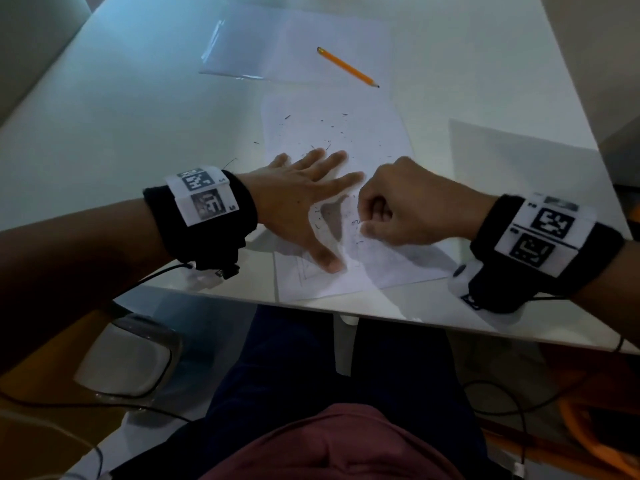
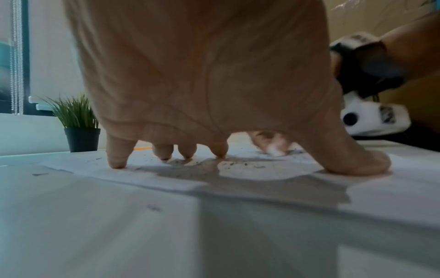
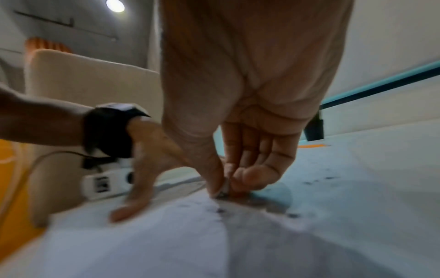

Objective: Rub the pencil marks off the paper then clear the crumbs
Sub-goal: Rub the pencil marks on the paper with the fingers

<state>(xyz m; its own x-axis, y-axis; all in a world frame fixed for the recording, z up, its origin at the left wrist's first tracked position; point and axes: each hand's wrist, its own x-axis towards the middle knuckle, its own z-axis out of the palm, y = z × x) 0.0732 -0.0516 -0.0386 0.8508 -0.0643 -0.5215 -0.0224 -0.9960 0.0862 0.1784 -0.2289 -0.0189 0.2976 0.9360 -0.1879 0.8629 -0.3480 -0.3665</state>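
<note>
A white sheet of paper (image 1: 332,133) lies on the white table (image 1: 121,116), strewn with dark eraser crumbs (image 1: 325,140) and faint pencil marks (image 1: 355,223). My left hand (image 1: 304,199) lies spread flat on the sheet, fingertips (image 2: 116,163) and thumb pressing it down. My right hand (image 1: 391,206) is curled just to its right. Its thumb and fingers pinch a small white eraser (image 3: 223,190) whose tip touches the paper; the eraser (image 2: 273,150) also shows past the left thumb. In the right wrist view the picture is blurred.
An orange pencil (image 1: 348,67) lies on the far side of the table beside a clear plastic sleeve (image 1: 242,46). A second sheet (image 1: 519,161) lies at the right. The table's near edge (image 1: 311,306) runs just below my hands. A potted plant (image 2: 76,124) stands far left.
</note>
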